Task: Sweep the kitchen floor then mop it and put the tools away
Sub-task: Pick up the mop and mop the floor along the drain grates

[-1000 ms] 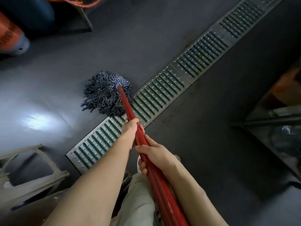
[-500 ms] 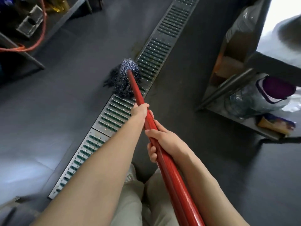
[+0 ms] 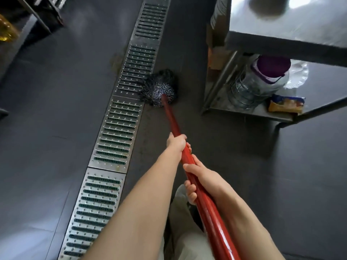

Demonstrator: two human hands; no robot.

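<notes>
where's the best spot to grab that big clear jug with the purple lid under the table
By the purple lid and the handle band around its neck, reaching in from the open front of the lower shelf. The clear jug has a wide ribbed body, and the tabletop overhangs it.

— What is the floor made of?
— A dark, smooth sheet with a dull sheen. The drain grate along it is bare metal, slotted and studded, with a brushed shine.

— And the mop?
— The mop handle is glossy red, lacquered by the look of it. The mop head is shaggy yarn, dark flecked with white.

— The shelf?
— Matt grey steel. On it stands a clear ribbed plastic jug with a purple plastic lid, and beside it lies a glossy printed packet.
</notes>
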